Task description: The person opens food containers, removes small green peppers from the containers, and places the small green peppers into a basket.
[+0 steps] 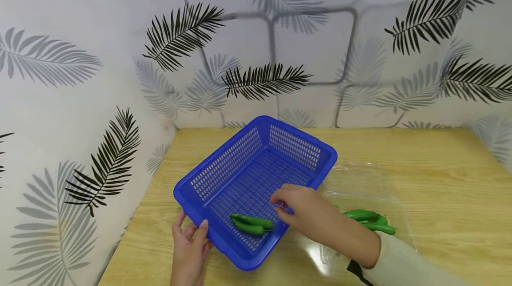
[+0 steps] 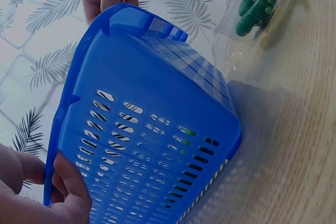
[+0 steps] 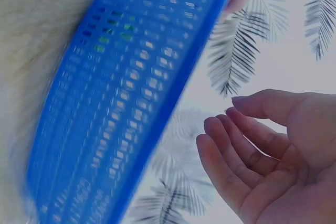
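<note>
One pinch is all the hold we see at the left: the left hand (image 1: 190, 239) has thumb and fingers closed about the near left rim of the basket (image 1: 258, 177). With no other support visible on that rim, we judge that a knock at the far end could swing or tip the basket about this spot. We cannot tell whether its base sits flat on the table (image 1: 452, 170); if it is raised, a slipping thumb would drop it.

Two peppers (image 1: 249, 229) lie side by side in the basket, toward its near end. Too steep a tilt could send them sliding over the smooth mesh.

Next we come to the right hand (image 1: 300, 208), above the basket's right side. Its fingers are loosely bent, with a small gap to the thumb, and we see nothing in them. A low pass could bump the wrist on the rim and jolt the basket.

Farther right, more peppers (image 1: 362, 215) lie in a clear tray (image 1: 388, 206), partly hidden by the forearm. The sleeve (image 1: 404, 261) crosses over that tray; we think it could drag the light plastic or sweep a pepper aside. Being see-through, the tray's edge is easily misjudged, so a fingertip could clip it.
</note>
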Demonstrator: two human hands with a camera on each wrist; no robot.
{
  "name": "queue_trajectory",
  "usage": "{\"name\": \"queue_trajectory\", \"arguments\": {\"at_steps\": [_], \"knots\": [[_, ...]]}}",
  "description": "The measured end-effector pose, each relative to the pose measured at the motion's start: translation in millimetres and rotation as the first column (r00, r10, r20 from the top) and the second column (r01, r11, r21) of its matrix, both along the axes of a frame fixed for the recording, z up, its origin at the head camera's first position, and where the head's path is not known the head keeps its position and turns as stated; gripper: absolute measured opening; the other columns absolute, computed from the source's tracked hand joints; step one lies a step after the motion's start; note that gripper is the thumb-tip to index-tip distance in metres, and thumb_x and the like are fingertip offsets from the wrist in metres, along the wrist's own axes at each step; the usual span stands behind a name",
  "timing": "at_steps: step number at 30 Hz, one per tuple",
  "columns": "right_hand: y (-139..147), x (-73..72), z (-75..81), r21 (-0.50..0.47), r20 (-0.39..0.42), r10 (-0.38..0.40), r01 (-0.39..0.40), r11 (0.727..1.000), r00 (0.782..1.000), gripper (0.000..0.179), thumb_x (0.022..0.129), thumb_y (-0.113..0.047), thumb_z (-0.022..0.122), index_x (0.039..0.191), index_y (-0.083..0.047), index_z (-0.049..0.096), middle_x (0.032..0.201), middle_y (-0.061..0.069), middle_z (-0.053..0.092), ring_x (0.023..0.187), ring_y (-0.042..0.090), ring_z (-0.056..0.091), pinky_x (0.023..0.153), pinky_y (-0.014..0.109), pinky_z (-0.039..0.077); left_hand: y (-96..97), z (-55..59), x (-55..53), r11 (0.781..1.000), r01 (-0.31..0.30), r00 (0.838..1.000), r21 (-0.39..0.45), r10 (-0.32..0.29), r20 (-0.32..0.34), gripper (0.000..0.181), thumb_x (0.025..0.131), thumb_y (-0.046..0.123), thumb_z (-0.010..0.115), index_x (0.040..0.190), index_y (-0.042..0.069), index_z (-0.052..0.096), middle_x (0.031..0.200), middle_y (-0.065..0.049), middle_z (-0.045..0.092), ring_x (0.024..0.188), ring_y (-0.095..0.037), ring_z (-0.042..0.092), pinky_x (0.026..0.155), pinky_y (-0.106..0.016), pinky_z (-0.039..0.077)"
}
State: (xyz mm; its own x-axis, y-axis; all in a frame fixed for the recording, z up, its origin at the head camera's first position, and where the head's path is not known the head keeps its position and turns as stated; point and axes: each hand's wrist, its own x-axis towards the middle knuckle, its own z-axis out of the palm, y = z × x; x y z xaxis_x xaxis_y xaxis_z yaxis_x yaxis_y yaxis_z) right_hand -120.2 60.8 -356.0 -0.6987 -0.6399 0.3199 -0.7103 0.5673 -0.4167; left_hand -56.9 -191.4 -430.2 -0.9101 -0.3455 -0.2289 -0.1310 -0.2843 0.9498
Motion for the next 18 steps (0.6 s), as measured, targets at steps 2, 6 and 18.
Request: {"name": "queue_trajectory", "arguments": {"at_steps": [2,6,18], "knots": [[13,2.4,3.6,-0.004,-0.003,-0.031,0.031,1.0,1.0,0.012,0.082,-0.006,0.067,0.093,-0.011,0.067,0.086,-0.006,0.062,0.078,0.008,0.06,0.068,0.021,0.051,0.0,-0.4,-0.3,1.0,0.001,1.0,-0.001,-0.001,0.003,0.067,0.096,0.013,0.053,0.143,0.021,0.005,0.113,-0.008,0.051,0.085,-0.016,0.061,0.071,-0.028,0.052],[40,5.8,6.3,0.017,0.013,-0.092,0.091,0.996,0.996,0.013,0.083,-0.006,0.068,0.094,-0.012,0.068,0.087,-0.008,0.062,0.078,0.007,0.059,0.068,0.021,0.051,-0.4,-0.4,-0.7,1.0,0.002,1.0,-0.011,-0.002,0.013,0.067,0.096,0.013,0.052,0.143,0.022,0.005,0.114,-0.008,0.051,0.086,-0.015,0.06,0.071,-0.027,0.052],[117,6.6,-8.0,0.191,0.169,-0.235,0.202,0.961,0.957,0.016,0.082,-0.012,0.07,0.098,-0.013,0.067,0.092,-0.006,0.064,0.083,0.014,0.06,0.07,0.032,0.052,-0.1,2.2,0.3,1.0,0.017,0.998,-0.024,-0.015,0.053,0.068,0.097,0.016,0.051,0.143,0.023,0.002,0.122,-0.011,0.047,0.089,-0.012,0.058,0.074,-0.027,0.051]]}}
